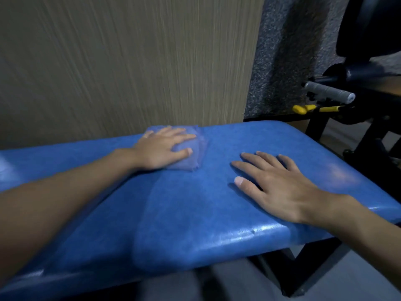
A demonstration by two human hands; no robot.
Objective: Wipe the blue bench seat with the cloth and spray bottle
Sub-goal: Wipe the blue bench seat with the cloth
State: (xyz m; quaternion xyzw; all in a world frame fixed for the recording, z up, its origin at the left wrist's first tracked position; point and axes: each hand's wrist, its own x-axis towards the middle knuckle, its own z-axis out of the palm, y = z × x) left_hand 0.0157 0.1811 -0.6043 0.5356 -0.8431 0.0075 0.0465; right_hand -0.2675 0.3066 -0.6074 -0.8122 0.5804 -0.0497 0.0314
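The blue bench seat [195, 205] runs across the view from left to right, glossy along its near edge. My left hand [161, 148] presses flat on a pale blue cloth [198, 151] near the seat's far edge, fingers spread over the bunched fabric. My right hand [275, 183] lies flat on the bare seat to the right, fingers apart, with nothing in it. A duller streak crosses the seat from the cloth toward the near edge. No spray bottle is in view.
A beige wood-grain wall panel [130, 61] stands right behind the bench. At the right is black gym equipment [368, 83] with a grey foam handle [329, 92] and a yellow pin [303, 109]. The bench's black frame legs [308, 257] show below.
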